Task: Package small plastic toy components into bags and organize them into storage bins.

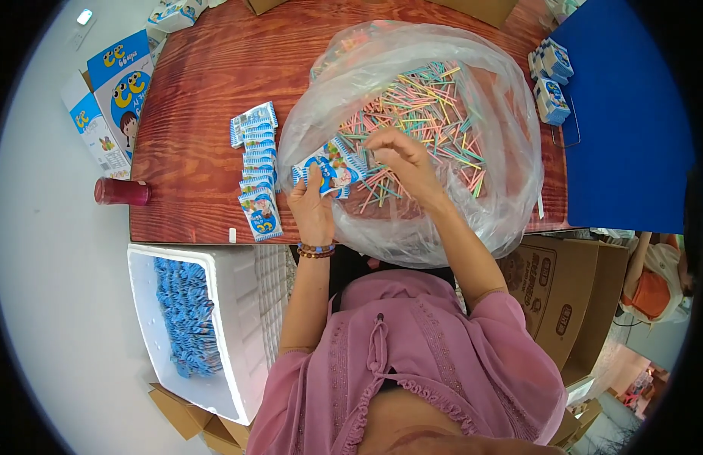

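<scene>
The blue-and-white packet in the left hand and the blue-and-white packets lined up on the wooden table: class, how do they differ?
The blue-and-white packet in the left hand is single and raised over the clear plastic bag of pastel sticks; the blue-and-white packets on the wooden table are many, lying in an overlapping row. The left hand grips the one; nothing touches the row. Both share the same print.

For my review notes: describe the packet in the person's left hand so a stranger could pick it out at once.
Start at the red-brown wooden table and find the big clear plastic bag of pastel sticks. At its left edge the left hand holds a small blue-and-white packet up. Unlike the matching packets lying in an overlapping row on the table to its left, this one is lifted off the wood.
</scene>
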Available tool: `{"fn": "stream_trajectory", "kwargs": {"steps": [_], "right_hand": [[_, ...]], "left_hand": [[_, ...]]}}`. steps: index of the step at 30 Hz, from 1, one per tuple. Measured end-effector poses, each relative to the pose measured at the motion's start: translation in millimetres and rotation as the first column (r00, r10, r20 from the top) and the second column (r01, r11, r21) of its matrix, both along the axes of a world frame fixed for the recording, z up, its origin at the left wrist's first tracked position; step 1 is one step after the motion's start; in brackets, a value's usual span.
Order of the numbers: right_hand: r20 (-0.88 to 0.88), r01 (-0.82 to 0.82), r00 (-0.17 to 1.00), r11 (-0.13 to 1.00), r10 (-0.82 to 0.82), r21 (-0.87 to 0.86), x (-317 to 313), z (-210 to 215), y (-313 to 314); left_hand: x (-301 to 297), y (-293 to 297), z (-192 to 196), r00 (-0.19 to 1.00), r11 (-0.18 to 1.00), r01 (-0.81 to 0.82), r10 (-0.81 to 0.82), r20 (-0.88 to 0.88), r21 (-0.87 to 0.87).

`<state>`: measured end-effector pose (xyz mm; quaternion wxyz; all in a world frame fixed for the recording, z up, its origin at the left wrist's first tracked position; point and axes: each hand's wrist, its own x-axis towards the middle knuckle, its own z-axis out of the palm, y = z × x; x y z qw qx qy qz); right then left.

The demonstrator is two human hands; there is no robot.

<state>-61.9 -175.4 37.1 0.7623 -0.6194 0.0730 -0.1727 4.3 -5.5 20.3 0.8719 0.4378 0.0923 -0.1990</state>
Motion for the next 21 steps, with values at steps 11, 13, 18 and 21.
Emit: {"fn": "stream_trajectory", "kwargs": {"steps": [11, 13, 18, 21], "right_hand": [[0.149, -0.052, 0.951, 0.619, 0.269, -0.783, -2, 1, -3], [0.146, -0.043, 0.957, 0.619, 0.252, -0.784, -4, -3, -6], [0.043, -0.267, 0.934, 0.773, 0.354, -0.575, -13, 0, -17], [-0.114, -0.263, 0.964, 0.907, 0.239, -0.329, -11, 3, -55]], "left_hand": [[-7, -7, -4, 0.986, 0.986, 0.162, -0.164, -0.04, -0.045], [-8, -7, -7, 0.982, 0.981, 0.188, -0.189, -0.025, -0.044], [-16, -9, -3, 0.984, 0.983, 0.178, -0.178, 0.002, -0.039], [-13, -6, -17, 0.981, 0.981, 0.192, -0.192, 0.008, -0.023]]}}
